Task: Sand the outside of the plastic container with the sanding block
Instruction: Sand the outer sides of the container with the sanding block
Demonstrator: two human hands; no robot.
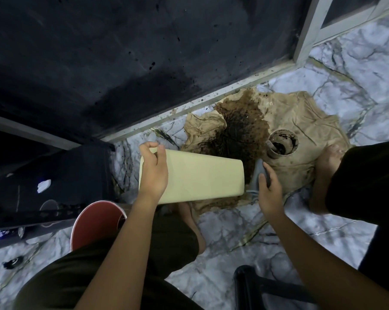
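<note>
Sanding is just starting: left hand (154, 173) is gripping the tub (195, 177) while right hand (268, 186) is holding the block (259, 173) beside its end, needing to rub next.

Under your left hand (154, 173) the plastic container (195, 179) looks smooth, matt and pale cream, with no gloss on its side. Your right hand (268, 191) grips the sanding block (259, 175), grey and dull-surfaced; its texture is too small to tell. Beyond both grips the tan cloth (301, 124) lies crumpled and soft, soaked dark brown in the middle. The cup (283, 143) on it is crusted with dark paste. The floor (345, 70) around you is glossy, marble-veined tile, and the wall (121, 52) ahead is matt black, speckled.
</note>
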